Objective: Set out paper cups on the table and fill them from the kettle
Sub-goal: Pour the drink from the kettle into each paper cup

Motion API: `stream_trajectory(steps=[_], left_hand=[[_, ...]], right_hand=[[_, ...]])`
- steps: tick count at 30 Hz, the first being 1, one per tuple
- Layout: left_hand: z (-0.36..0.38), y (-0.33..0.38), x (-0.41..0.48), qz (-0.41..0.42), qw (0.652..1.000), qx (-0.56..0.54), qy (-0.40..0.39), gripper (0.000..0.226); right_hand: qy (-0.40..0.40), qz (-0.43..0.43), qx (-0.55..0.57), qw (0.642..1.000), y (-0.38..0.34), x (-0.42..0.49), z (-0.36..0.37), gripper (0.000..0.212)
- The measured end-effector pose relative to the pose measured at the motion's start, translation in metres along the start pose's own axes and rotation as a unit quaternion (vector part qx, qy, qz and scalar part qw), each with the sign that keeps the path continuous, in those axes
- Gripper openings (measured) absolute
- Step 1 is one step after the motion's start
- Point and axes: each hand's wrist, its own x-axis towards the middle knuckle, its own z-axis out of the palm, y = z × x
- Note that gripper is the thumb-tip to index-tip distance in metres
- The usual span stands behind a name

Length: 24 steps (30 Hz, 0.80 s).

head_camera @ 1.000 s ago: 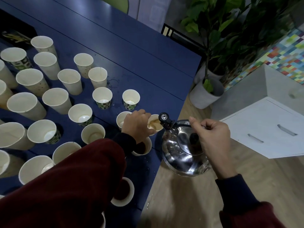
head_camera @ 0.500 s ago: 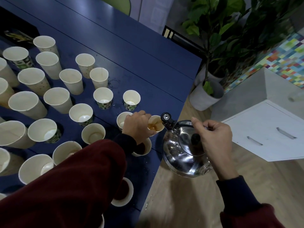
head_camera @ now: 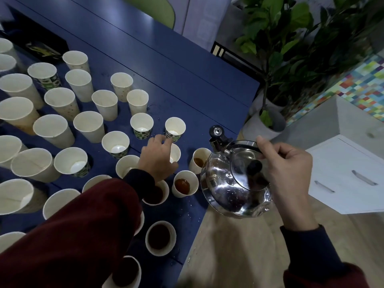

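Several white paper cups [head_camera: 88,126] stand on the blue table [head_camera: 166,59], most of them empty. Along the table's near right edge, a few cups hold brown tea; one of these is the cup [head_camera: 200,161] beside the kettle's spout. My left hand [head_camera: 158,159] lies over an empty white cup [head_camera: 175,152], fingers spread, with the thumb on the near side of its rim. My right hand [head_camera: 286,163] grips the handle of the shiny steel kettle [head_camera: 234,183]. The kettle hangs just off the table's edge, almost level, and nothing pours from it.
Past the table's right end stand potted plants [head_camera: 264,123] and a white drawer cabinet [head_camera: 353,173] on a wooden floor. A dark tray [head_camera: 41,46] lies at the far left. A green chair back [head_camera: 158,7] shows behind the table.
My left hand has let go of the cup being filled and moved left onto the neighbouring empty cup. The kettle has tipped back from pouring and risen slightly.
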Motion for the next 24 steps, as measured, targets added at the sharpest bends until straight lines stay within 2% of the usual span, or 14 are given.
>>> stream_trajectory(steps=[6,13,19,24], left_hand=[[0.006,-0.012,0.007,0.001,0.998,-0.009,-0.061,0.080],[0.004,-0.019,0.012,-0.013,0.998,-0.019,-0.062,0.063],[-0.017,-0.006,-0.006,0.023,0.989,-0.140,0.031,0.060],[-0.032,0.004,-0.025,0.055,0.982,-0.163,0.082,0.058]], right_hand=[[-0.020,-0.017,-0.002,1.000,-0.020,-0.007,0.010,0.055],[-0.047,-0.012,-0.017,0.999,-0.026,-0.015,0.029,0.055],[-0.060,-0.032,-0.043,0.997,-0.030,-0.020,0.036,0.054],[-0.063,-0.048,-0.073,0.994,-0.037,-0.026,0.033,0.055]])
